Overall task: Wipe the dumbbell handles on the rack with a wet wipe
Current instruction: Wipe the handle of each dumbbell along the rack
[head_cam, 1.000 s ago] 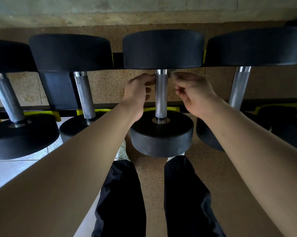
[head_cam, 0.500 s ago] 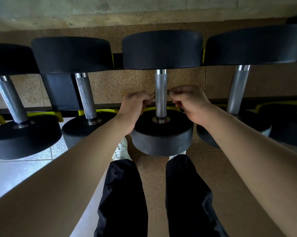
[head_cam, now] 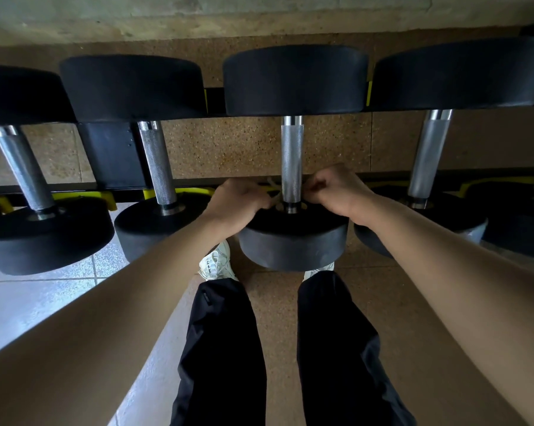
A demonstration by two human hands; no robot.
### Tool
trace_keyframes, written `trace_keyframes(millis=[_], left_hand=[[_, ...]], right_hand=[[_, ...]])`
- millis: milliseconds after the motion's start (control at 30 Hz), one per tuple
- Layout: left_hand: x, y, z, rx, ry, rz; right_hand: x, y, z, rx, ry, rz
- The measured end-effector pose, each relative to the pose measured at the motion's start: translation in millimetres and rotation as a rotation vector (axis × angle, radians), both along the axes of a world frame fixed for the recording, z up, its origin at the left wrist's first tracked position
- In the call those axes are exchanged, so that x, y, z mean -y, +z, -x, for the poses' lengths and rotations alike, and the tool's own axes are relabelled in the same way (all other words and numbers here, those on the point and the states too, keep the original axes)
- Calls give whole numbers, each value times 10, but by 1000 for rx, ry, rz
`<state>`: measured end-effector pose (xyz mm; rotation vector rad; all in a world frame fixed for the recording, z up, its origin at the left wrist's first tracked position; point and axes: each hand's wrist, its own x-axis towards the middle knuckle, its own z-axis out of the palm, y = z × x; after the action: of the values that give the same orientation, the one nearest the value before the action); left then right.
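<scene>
A black dumbbell with a knurled silver handle [head_cam: 291,155] lies on the rack straight ahead. A thin whitish wet wipe [head_cam: 274,189] loops round the near end of that handle, behind it. My left hand [head_cam: 240,202] pinches one end of the wipe to the left of the handle. My right hand [head_cam: 336,192] pinches the other end on the right. Both hands sit just above the near weight head [head_cam: 293,244]. Most of the wipe is hidden by my fingers and the handle.
More dumbbells lie alongside: handles at left [head_cam: 156,162], far left [head_cam: 23,169] and right [head_cam: 428,155]. The black rack rail with yellow cradles [head_cam: 84,196] runs across. My legs in black trousers [head_cam: 225,348] and white shoes stand below on brown speckled flooring.
Both hands have slid the wipe down the middle handle, from its far end near the upper head to its near end by the lower head.
</scene>
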<state>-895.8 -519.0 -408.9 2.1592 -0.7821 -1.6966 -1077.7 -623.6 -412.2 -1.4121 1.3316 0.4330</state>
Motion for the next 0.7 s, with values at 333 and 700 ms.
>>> trace_keyframes(millis=[333,700], left_hand=[[-22,-93,81,123,-191,77],[-22,-17,82,121,-333,83]], right_hand=[[33,184,111,-17,172,-25],[18,228,56,13,226,12]])
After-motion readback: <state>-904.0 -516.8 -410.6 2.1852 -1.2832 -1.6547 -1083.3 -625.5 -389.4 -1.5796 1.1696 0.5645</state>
